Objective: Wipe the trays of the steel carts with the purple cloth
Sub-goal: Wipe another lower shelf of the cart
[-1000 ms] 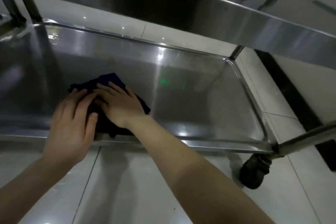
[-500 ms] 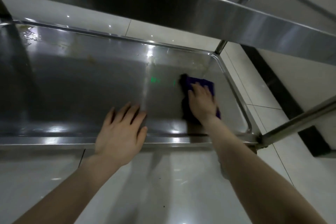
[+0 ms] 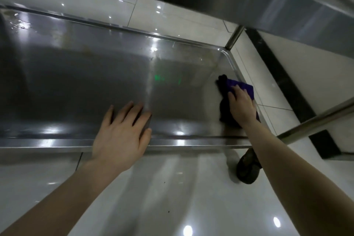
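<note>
The low steel cart tray [image 3: 76, 82] fills the middle of the head view. The purple cloth [image 3: 241, 87] lies at the tray's right end, close to the right rim. My right hand [image 3: 240, 107] presses flat on the cloth with straight fingers, covering most of it. My left hand [image 3: 122, 132] rests flat and spread over the tray's near rim, fingers reaching onto the tray floor. Brownish stains show near the tray's far wall.
The upper steel tray [image 3: 287, 9] overhangs the top of the view. A cart post [image 3: 233, 38] rises at the far right corner and a rail [image 3: 316, 122] runs at right. A black caster wheel [image 3: 248, 168] sits below the near right corner on a glossy tiled floor [image 3: 172, 197].
My right hand slid the cloth from the tray's left part to its right end. My left hand let go of the cloth and now rests flat at the near rim.
</note>
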`<state>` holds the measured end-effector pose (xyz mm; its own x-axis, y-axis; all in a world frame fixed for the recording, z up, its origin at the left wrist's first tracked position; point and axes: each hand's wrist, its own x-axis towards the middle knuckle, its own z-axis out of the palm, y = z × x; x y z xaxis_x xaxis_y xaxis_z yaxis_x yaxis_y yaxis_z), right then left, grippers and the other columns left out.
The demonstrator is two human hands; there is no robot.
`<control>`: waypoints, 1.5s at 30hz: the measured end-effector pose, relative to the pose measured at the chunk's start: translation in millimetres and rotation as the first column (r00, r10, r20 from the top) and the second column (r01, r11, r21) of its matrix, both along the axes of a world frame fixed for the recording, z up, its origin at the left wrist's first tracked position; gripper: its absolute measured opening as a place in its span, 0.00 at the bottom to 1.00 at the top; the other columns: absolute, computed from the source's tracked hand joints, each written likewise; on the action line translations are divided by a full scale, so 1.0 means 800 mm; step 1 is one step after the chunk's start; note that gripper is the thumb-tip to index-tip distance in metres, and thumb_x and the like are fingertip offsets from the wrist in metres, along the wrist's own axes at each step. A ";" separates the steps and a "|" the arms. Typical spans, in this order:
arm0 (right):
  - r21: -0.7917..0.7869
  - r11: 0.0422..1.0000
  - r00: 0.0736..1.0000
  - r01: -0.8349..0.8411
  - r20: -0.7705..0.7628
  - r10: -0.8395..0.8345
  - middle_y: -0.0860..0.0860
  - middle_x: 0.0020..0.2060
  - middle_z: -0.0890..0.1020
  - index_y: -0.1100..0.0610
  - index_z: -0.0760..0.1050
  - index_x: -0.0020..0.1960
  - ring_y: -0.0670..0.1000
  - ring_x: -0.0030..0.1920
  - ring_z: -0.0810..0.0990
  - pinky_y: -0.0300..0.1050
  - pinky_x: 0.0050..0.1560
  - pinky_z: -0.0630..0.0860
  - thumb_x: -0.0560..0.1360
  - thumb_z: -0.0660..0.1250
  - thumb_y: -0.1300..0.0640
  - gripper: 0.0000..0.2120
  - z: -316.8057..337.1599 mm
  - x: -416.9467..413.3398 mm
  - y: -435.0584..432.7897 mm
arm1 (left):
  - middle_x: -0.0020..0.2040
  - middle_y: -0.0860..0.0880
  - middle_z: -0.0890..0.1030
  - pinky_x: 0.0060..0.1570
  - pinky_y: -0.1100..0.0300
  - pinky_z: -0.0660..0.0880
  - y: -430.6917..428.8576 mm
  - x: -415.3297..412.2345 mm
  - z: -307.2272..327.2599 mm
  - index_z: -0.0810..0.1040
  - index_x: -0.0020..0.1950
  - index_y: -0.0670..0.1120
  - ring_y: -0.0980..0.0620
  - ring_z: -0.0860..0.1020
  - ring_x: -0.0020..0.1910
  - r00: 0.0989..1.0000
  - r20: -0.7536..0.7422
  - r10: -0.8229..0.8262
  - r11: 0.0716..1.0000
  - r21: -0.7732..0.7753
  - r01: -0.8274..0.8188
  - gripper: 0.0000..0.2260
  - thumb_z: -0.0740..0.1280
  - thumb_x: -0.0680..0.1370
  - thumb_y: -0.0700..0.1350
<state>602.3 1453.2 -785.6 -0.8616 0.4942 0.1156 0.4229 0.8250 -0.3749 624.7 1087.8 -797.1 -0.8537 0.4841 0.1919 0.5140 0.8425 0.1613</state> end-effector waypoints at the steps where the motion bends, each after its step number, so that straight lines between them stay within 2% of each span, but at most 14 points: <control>1: 0.019 1.000 1.000 0.020 0.013 -0.020 0.50 0.73 0.68 0.51 0.66 0.73 0.55 0.74 0.64 0.62 0.73 0.56 0.83 0.54 0.48 0.20 -0.002 0.019 -0.005 | 0.69 0.45 0.74 0.68 0.39 0.63 0.000 0.000 0.001 0.75 0.67 0.48 0.43 0.70 0.70 1.000 0.002 0.002 1.000 0.005 -0.002 0.22 0.54 0.78 0.53; 5: 0.063 0.993 0.993 -0.102 0.068 0.098 0.47 0.74 0.66 0.48 0.64 0.74 0.52 0.74 0.63 0.59 0.72 0.63 0.82 0.55 0.44 0.22 -0.006 0.084 -0.068 | 0.65 0.44 0.76 0.69 0.43 0.63 -0.008 0.008 0.007 0.77 0.65 0.46 0.43 0.72 0.67 0.996 0.014 -0.093 0.995 0.026 0.093 0.22 0.54 0.78 0.54; 9: 0.147 0.967 0.978 -0.206 0.020 0.206 0.50 0.70 0.73 0.51 0.71 0.71 0.54 0.72 0.68 0.54 0.67 0.70 0.81 0.60 0.51 0.19 -0.002 0.123 -0.154 | 0.65 0.47 0.76 0.70 0.47 0.61 -0.031 0.019 0.017 0.77 0.64 0.47 0.46 0.73 0.67 0.968 0.061 -0.244 0.969 0.054 0.241 0.22 0.54 0.78 0.55; 11: 0.237 0.938 0.967 -0.253 0.097 0.236 0.53 0.68 0.74 0.55 0.71 0.69 0.57 0.69 0.72 0.54 0.60 0.75 0.80 0.62 0.55 0.18 0.013 0.130 -0.187 | 0.62 0.48 0.78 0.68 0.49 0.64 -0.047 0.034 0.036 0.79 0.61 0.48 0.47 0.75 0.64 0.953 0.069 -0.295 0.954 0.064 0.291 0.21 0.52 0.80 0.55; 14: 0.181 0.922 0.879 -0.342 0.409 0.245 0.55 0.65 0.74 0.54 0.65 0.70 0.59 0.61 0.76 0.51 0.48 0.75 0.80 0.60 0.57 0.19 0.066 0.131 -0.208 | 0.54 0.50 0.80 0.58 0.55 0.70 -0.058 0.072 0.097 0.81 0.57 0.48 0.48 0.80 0.53 0.942 0.111 -0.317 0.944 0.135 0.302 0.24 0.47 0.82 0.54; 16: 0.121 0.921 0.803 -0.371 0.539 0.253 0.55 0.59 0.76 0.53 0.65 0.68 0.60 0.54 0.78 0.49 0.41 0.70 0.81 0.59 0.57 0.16 0.123 0.138 -0.217 | 0.52 0.51 0.80 0.51 0.56 0.74 -0.059 0.100 0.162 0.81 0.55 0.49 0.49 0.81 0.48 0.948 0.163 -0.274 0.953 0.176 0.245 0.19 0.52 0.80 0.53; 21: 0.015 0.945 0.767 -0.326 0.589 0.255 0.54 0.60 0.75 0.51 0.62 0.71 0.60 0.52 0.79 0.49 0.40 0.69 0.80 0.59 0.59 0.20 0.295 0.215 -0.224 | 0.44 0.51 0.82 0.30 0.60 0.77 -0.047 0.140 0.358 0.83 0.49 0.49 0.50 0.82 0.34 0.922 0.307 -0.234 0.970 0.139 0.200 0.17 0.55 0.72 0.50; 25: -0.023 0.969 0.792 -0.247 0.571 0.215 0.50 0.60 0.76 0.50 0.64 0.69 0.58 0.52 0.80 0.48 0.42 0.72 0.82 0.55 0.56 0.15 0.464 0.278 -0.208 | 0.45 0.52 0.82 0.27 0.58 0.77 -0.037 0.162 0.528 0.81 0.52 0.51 0.49 0.82 0.34 0.909 0.352 -0.224 0.974 0.120 0.193 0.17 0.56 0.72 0.52; 28: -0.032 0.985 0.825 -0.169 0.542 0.159 0.48 0.59 0.76 0.49 0.65 0.69 0.56 0.53 0.79 0.47 0.45 0.73 0.83 0.52 0.52 0.15 0.595 0.317 -0.188 | 0.45 0.51 0.81 0.28 0.56 0.79 -0.023 0.175 0.644 0.74 0.55 0.54 0.48 0.82 0.36 0.897 0.339 -0.282 0.958 0.157 0.241 0.15 0.56 0.72 0.52; 32: -0.024 0.998 0.882 -0.060 0.467 0.065 0.44 0.61 0.75 0.45 0.65 0.69 0.53 0.54 0.79 0.46 0.48 0.74 0.83 0.51 0.47 0.15 0.762 0.366 -0.151 | 0.42 0.51 0.81 0.28 0.59 0.78 0.004 0.186 0.804 0.71 0.55 0.55 0.50 0.82 0.35 0.893 0.285 -0.349 0.935 0.174 0.310 0.11 0.54 0.76 0.52; 35: -0.027 0.999 0.926 0.020 0.376 -0.008 0.43 0.62 0.74 0.43 0.64 0.69 0.51 0.54 0.78 0.47 0.53 0.76 0.84 0.51 0.48 0.15 0.850 0.390 -0.126 | 0.43 0.52 0.81 0.32 0.59 0.78 0.028 0.181 0.886 0.78 0.54 0.52 0.49 0.82 0.38 0.874 0.221 -0.432 0.901 0.141 0.410 0.15 0.57 0.74 0.52; 37: 0.002 0.997 0.951 0.073 0.302 -0.070 0.43 0.62 0.74 0.42 0.64 0.69 0.49 0.53 0.78 0.44 0.50 0.74 0.84 0.51 0.49 0.15 0.905 0.410 -0.111 | 0.45 0.52 0.81 0.36 0.58 0.79 0.047 0.179 0.935 0.81 0.54 0.49 0.48 0.82 0.41 0.866 0.151 -0.476 0.878 0.127 0.461 0.17 0.56 0.75 0.52; 41: 0.109 0.981 0.969 0.158 0.175 -0.176 0.43 0.58 0.77 0.40 0.64 0.68 0.49 0.49 0.79 0.44 0.44 0.73 0.83 0.51 0.46 0.14 0.990 0.441 -0.078 | 0.54 0.52 0.78 0.45 0.54 0.77 0.101 0.178 1.017 0.76 0.63 0.51 0.47 0.79 0.49 0.853 0.065 -0.518 0.849 0.159 0.503 0.13 0.61 0.79 0.48; 45: 0.164 0.965 0.968 0.203 0.116 -0.223 0.44 0.57 0.78 0.40 0.64 0.68 0.52 0.51 0.79 0.47 0.43 0.75 0.83 0.51 0.46 0.14 1.044 0.453 -0.031 | 0.59 0.55 0.76 0.50 0.54 0.76 0.166 0.176 1.066 0.72 0.66 0.54 0.52 0.77 0.54 0.815 -0.028 -0.579 0.787 0.243 0.568 0.14 0.58 0.81 0.49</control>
